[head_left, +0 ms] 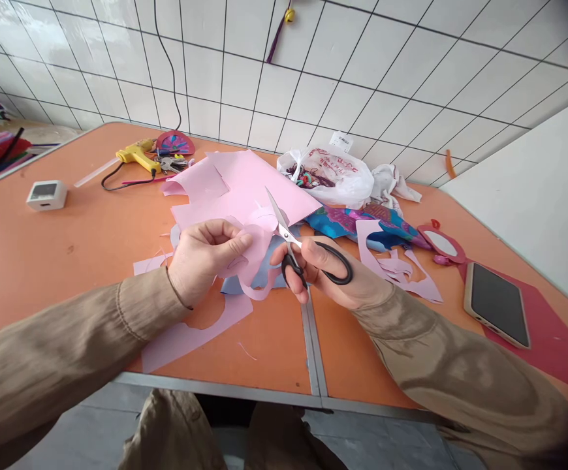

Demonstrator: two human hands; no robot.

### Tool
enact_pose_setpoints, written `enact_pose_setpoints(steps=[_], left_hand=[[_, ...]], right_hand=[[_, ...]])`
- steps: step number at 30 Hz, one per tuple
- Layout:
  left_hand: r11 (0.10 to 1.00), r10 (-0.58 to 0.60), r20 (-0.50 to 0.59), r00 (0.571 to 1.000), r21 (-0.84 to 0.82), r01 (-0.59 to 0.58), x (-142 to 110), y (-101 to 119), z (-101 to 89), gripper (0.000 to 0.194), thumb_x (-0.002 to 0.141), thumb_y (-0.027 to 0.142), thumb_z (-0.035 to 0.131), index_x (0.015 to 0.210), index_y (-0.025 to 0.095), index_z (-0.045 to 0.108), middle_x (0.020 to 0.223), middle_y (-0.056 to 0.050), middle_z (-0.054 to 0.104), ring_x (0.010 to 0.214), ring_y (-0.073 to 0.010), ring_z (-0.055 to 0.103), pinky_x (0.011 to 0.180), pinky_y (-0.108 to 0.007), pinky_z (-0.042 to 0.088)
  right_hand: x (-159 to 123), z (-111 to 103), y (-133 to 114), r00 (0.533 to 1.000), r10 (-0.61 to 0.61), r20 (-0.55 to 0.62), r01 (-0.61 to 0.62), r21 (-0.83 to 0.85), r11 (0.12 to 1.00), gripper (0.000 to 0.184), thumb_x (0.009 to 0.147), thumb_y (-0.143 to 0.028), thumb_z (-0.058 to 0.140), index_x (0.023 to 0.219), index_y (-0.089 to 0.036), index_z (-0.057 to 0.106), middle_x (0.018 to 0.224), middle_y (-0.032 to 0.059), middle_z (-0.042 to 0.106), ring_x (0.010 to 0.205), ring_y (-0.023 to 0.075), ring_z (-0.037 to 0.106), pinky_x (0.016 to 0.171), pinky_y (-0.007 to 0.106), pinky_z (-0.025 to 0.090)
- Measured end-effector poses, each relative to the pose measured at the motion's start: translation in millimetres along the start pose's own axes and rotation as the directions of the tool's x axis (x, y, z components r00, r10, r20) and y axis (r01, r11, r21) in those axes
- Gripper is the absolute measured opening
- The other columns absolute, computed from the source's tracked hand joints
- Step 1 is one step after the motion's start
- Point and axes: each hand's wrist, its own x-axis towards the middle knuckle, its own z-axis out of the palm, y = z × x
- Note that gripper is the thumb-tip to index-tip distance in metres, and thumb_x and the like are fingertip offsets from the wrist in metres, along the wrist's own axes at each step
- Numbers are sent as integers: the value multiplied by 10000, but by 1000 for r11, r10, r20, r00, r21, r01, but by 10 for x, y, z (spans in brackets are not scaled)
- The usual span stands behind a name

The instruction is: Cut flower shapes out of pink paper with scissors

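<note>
Hands (pixel 205 251), two, hold pink material (pixel 259 245) and one pair of scissors (pixel 286 235).

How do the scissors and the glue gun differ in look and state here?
The scissors are held up in the right hand, while the glue gun lies on the table. The scissors have black handles and silver metal; the glue gun is yellow. The glue gun has a dark cord, the scissors none. Both are hand tools.
</note>
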Motion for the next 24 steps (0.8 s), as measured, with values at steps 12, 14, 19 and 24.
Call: enact_pose_setpoints(steps=[12,14,19,24], left_hand=[[999,4,-15,1000,-41,-4,-7,-22,5,407,516,441,963,583,162,674,442,33,556,343,-51,403,307,-183,270],[999,14,-12,1000,-48,-14,-13,-29,0,389,530,427,961,590,163,682,454,29,569,350,-53,415,314,-183,282],[997,25,10,1000,-67,-24,-28,-45,7,357,551,393,959,592,166,687,459,20,581,370,-68,450,336,-192,301],[998,33,30,999,-61,-32,-34,-58,9,344,579,391,948,592,168,686,462,15,581,385,-81,470,362,-208,322]], right_hand=[[-22,20,9,999,-50,13,49,44,998,593,790,-751,662,869,-163,652,586,0,632,469,115,585,482,256,449],[-24,37,6,998,-56,9,55,56,997,562,793,-744,663,845,-184,656,592,-3,631,479,112,590,493,258,445],[-17,60,18,998,-69,14,67,111,992,549,793,-727,677,855,-182,660,595,-15,631,482,101,580,509,252,439],[7,56,53,995,-100,18,97,144,985,560,787,-706,703,850,-154,631,572,-12,622,452,103,550,483,247,439]])
